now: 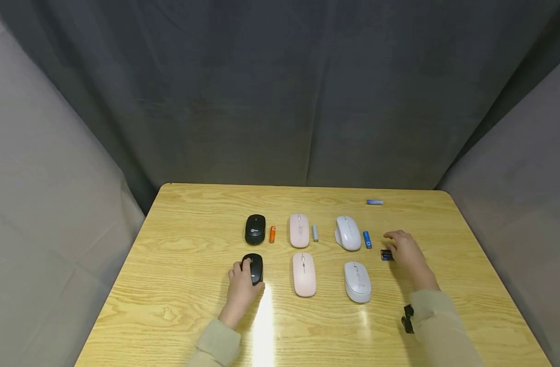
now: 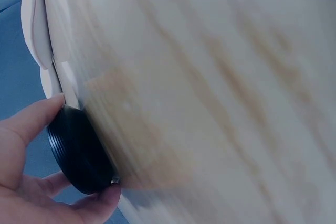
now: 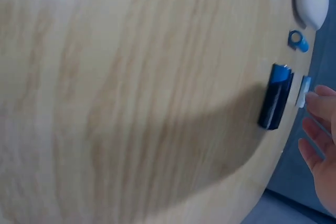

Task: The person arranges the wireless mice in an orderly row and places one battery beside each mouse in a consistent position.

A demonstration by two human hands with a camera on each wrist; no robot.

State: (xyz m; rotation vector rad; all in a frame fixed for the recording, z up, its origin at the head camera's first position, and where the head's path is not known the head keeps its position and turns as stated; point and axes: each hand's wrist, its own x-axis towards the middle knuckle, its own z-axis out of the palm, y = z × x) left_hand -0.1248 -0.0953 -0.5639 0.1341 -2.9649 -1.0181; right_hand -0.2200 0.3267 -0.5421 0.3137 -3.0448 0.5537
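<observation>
My left hand [image 1: 241, 289] grips the nearer black computer mouse [image 1: 257, 269] on the wooden table. In the left wrist view, the thumb lies at one end of that mouse [image 2: 81, 148] and fingertips at the other side. To the right, my right hand [image 1: 408, 259] hovers by a pair of dark batteries [image 1: 386, 254] with blue ends, lying side by side. Its fingers are loosely bent and hold nothing. The right wrist view has the dark batteries [image 3: 275, 98] on the tabletop, apart from the fingers [image 3: 311, 153].
Behind the held mouse sits another black mouse [image 1: 255, 229], beside an orange battery [image 1: 272, 234]. Two pink mice [image 1: 299, 231] stand mid-table with a pale battery [image 1: 314, 233]. Two white mice [image 1: 348, 233], a blue battery [image 1: 367, 239] and a lilac-blue battery [image 1: 375, 202] are farther right.
</observation>
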